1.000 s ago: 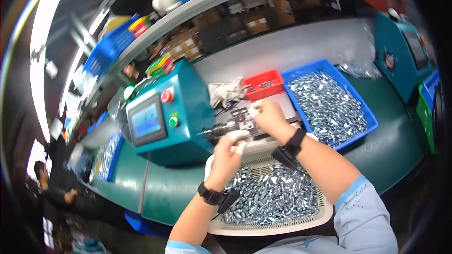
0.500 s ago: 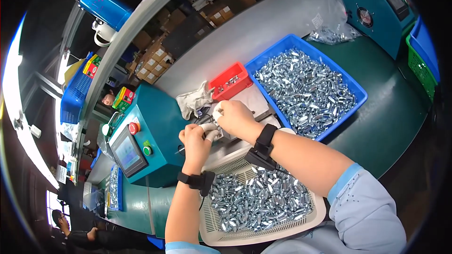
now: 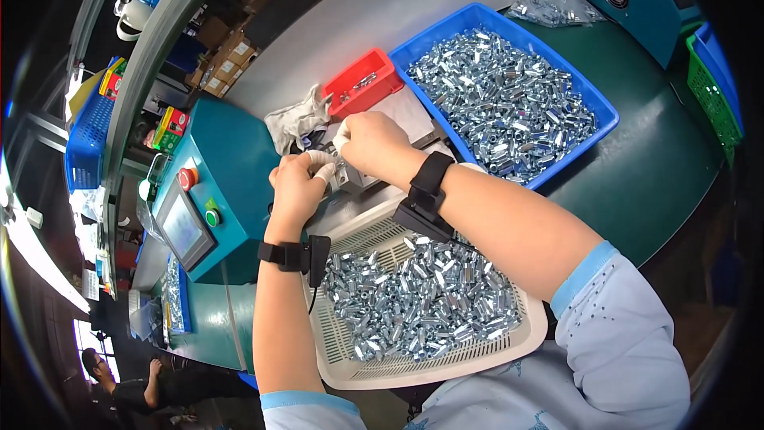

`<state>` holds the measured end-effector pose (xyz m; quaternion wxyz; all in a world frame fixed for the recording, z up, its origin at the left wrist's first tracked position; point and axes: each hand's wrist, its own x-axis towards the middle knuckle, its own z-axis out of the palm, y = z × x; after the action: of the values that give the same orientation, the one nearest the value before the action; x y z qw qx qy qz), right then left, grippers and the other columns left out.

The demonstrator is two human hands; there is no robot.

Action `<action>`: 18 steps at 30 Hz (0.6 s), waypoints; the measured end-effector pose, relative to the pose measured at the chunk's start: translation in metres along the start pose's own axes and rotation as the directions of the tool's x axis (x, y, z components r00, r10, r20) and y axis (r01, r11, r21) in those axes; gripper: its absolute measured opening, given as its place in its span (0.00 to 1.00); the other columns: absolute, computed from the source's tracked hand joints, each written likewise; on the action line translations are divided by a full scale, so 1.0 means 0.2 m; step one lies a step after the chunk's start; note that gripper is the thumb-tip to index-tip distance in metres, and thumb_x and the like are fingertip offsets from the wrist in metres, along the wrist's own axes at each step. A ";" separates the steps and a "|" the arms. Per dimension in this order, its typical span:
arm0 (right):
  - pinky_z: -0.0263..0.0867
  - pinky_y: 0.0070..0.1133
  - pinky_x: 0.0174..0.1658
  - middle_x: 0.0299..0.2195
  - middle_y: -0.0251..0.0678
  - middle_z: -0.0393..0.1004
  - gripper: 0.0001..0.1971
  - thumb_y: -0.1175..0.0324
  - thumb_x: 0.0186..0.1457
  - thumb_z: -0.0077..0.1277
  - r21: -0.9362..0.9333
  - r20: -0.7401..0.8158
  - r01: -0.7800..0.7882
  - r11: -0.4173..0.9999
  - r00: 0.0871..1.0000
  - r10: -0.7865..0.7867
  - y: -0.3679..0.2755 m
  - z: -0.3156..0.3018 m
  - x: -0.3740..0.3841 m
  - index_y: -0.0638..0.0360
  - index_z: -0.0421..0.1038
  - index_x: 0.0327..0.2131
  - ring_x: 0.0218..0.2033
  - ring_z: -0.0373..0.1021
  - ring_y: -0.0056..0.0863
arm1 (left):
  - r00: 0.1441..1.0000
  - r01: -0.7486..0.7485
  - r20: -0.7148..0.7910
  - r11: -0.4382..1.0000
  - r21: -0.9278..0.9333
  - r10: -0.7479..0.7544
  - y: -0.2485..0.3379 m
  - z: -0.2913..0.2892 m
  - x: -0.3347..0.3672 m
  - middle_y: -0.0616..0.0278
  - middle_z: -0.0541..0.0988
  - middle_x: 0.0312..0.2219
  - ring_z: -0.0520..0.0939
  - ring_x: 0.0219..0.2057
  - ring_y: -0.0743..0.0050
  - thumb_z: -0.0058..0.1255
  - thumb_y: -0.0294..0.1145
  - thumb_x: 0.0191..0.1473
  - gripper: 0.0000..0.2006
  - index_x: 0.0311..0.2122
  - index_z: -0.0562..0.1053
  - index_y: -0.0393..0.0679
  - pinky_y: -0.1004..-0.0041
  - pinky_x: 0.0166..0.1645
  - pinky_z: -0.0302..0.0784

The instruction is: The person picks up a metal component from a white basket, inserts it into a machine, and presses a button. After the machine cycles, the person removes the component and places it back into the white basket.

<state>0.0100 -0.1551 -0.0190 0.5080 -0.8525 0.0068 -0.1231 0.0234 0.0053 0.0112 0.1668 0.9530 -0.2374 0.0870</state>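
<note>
My left hand (image 3: pixel 296 187) is at the metal fixture (image 3: pixel 352 180) beside the teal machine (image 3: pixel 227 175). Its thumb and index finger, in white finger covers, are pinched together; whatever lies between them is too small to make out. Just to the right, my right hand (image 3: pixel 380 143) is bent over the same fixture with its fingers closed, and their tips are mostly hidden behind the hand. Below my wrists stands a cream slotted basket (image 3: pixel 525 342) full of shiny hexagonal metal sleeves (image 3: pixel 430 302). A blue bin (image 3: pixel 609 123) at the far right holds many similar sleeves (image 3: pixel 501 103).
Behind the fixture are a red bin (image 3: pixel 382 72) with a few metal parts and a crumpled whitish glove (image 3: pixel 298 119). The teal machine carries a screen (image 3: pixel 185 223), a red button (image 3: pixel 188 179) and a green button (image 3: pixel 212 217). Another person (image 3: pixel 127 378) sits at lower left.
The whole view has shifted, so the bench and bins appear farther left and higher. Both hands stay at the fixture, with the fingers still closed.
</note>
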 end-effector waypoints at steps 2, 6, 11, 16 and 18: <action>0.65 0.30 0.33 0.22 0.44 0.73 0.08 0.69 0.40 0.46 0.020 0.003 -0.043 0.999 0.999 0.043 -0.01 0.00 0.00 0.59 0.73 0.24 0.28 0.70 0.41 | 0.994 0.090 0.068 0.995 -0.043 -0.087 0.01 -0.01 0.01 0.63 0.74 0.21 0.72 0.34 0.66 0.57 0.33 0.40 0.09 0.31 0.76 0.46 0.65 0.45 0.57; 0.65 0.31 0.33 0.21 0.44 0.72 0.08 0.68 0.41 0.46 -0.015 -0.033 -0.013 1.000 0.999 0.013 0.03 0.00 0.00 0.59 0.73 0.24 0.27 0.70 0.42 | 0.974 -0.058 -0.213 0.992 0.110 0.081 0.07 0.05 -0.05 0.60 0.75 0.23 0.73 0.32 0.64 0.57 0.31 0.39 0.12 0.33 0.74 0.44 0.65 0.44 0.59; 0.66 0.32 0.35 0.24 0.46 0.73 0.09 0.65 0.42 0.47 -0.031 -0.082 0.046 0.998 0.995 -0.049 0.07 0.04 0.01 0.60 0.73 0.24 0.29 0.70 0.44 | 0.948 -0.287 -0.228 0.908 -0.305 0.223 0.35 -0.04 -0.29 0.56 0.74 0.28 0.74 0.32 0.58 0.56 0.24 0.38 0.15 0.36 0.71 0.41 0.66 0.36 0.69; 0.67 0.33 0.32 0.21 0.47 0.73 0.14 0.60 0.44 0.48 -0.189 0.115 0.034 0.981 0.993 -0.013 -0.01 -0.01 -0.02 0.63 0.73 0.22 0.26 0.71 0.42 | 0.724 -0.675 -0.156 0.643 -0.363 0.672 0.81 -0.32 -0.66 0.54 0.74 0.33 0.76 0.32 0.55 0.52 0.25 0.37 0.13 0.34 0.72 0.40 0.66 0.38 0.71; 0.67 0.29 0.26 0.15 0.45 0.71 0.18 0.56 0.46 0.49 -0.203 0.395 -0.079 0.976 0.905 0.156 -0.08 -0.09 -0.06 0.65 0.72 0.20 0.16 0.70 0.36 | 0.618 -0.784 -0.337 0.525 -0.330 0.710 0.95 -0.46 -0.73 0.58 0.72 0.28 0.73 0.30 0.64 0.48 0.32 0.44 0.09 0.31 0.71 0.41 0.66 0.32 0.70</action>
<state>-0.0074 -0.1616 0.0006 0.4247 -0.9001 -0.0369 0.0900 -0.2039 -0.0574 0.1138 0.3456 0.6815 -0.6225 0.1695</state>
